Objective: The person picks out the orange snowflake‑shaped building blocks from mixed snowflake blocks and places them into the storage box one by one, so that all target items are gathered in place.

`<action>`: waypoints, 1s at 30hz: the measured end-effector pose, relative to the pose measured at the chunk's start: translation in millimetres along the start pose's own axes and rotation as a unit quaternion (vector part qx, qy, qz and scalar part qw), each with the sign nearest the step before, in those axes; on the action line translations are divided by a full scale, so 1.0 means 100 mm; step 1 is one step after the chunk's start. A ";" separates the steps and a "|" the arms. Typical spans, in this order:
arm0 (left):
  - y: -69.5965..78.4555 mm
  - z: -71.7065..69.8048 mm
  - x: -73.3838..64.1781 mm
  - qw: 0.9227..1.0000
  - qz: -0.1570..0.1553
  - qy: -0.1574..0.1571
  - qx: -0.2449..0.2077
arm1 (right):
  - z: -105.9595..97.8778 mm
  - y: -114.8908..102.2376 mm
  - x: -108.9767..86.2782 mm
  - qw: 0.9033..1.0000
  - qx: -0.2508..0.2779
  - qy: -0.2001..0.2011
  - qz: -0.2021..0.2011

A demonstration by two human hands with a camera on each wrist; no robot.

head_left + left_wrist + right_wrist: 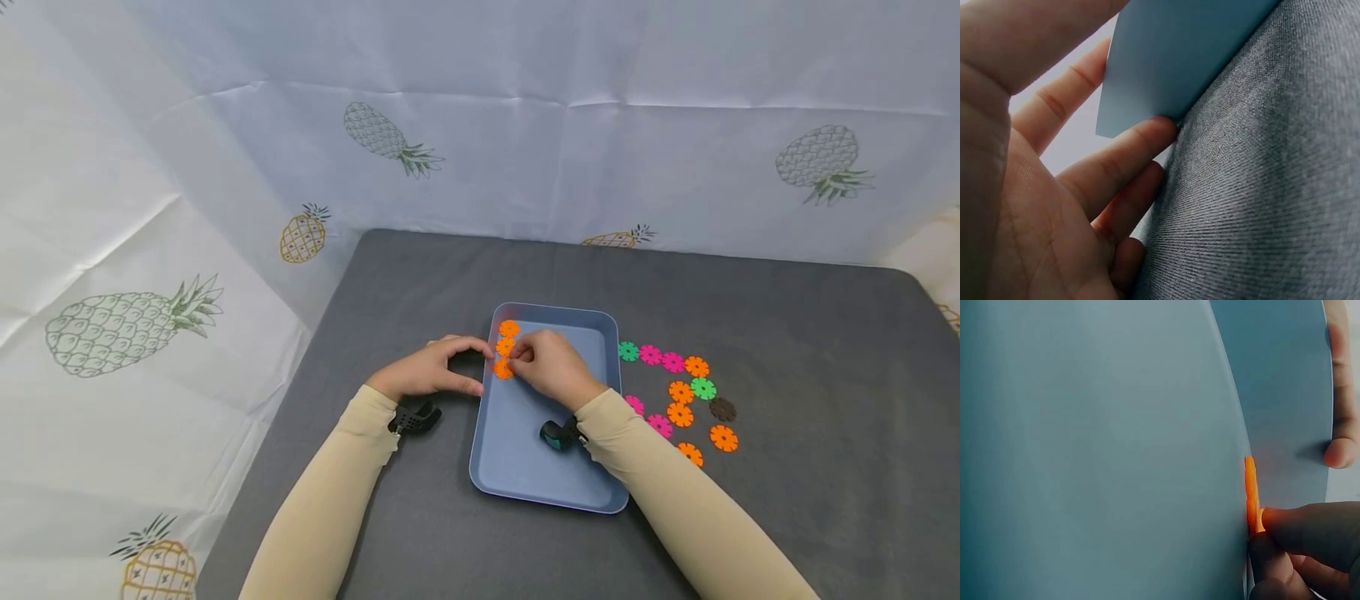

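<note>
A blue-grey tray (525,450) lies on the table, with several orange notched discs (509,328) in a line along its left inner side. My right hand (555,367) reaches into the tray and pinches an orange disc (1251,484) between thumb and fingers, close against the left wall. Left of the tray, my left hand (435,367) has its fingers spread and gently bent. Its fingertips (1163,128) touch the outside of the tray wall (1147,81), and the thumb points at the same edge.
Right of the tray, loose notched discs lie on the grey tabletop (810,375): green (702,388), pink (672,362), orange (723,438) and a brown one (722,409). The right forearm (675,475) crosses the tray's right edge. A pineapple-print cloth (487,167) hangs behind the table.
</note>
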State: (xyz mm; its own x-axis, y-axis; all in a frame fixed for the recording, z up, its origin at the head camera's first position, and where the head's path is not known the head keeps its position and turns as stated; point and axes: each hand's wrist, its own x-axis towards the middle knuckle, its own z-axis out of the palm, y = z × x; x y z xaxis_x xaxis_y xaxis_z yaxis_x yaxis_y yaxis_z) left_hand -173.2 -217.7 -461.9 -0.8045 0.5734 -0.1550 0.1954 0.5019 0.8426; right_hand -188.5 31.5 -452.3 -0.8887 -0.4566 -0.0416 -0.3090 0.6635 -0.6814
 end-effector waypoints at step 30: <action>-0.02 -0.02 0.02 1.000 0.002 0.002 -0.001 | 0.03 0.00 0.03 1.000 -0.015 0.021 -0.009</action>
State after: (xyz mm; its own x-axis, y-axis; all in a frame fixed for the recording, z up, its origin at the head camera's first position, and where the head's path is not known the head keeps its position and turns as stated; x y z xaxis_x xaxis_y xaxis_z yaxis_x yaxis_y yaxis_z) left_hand -176.1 -218.5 -463.1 -0.8055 0.5731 -0.1504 0.1972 0.4987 0.8441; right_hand -190.4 28.7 -454.9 -0.8961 -0.4439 0.0011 -0.3344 0.6735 -0.6592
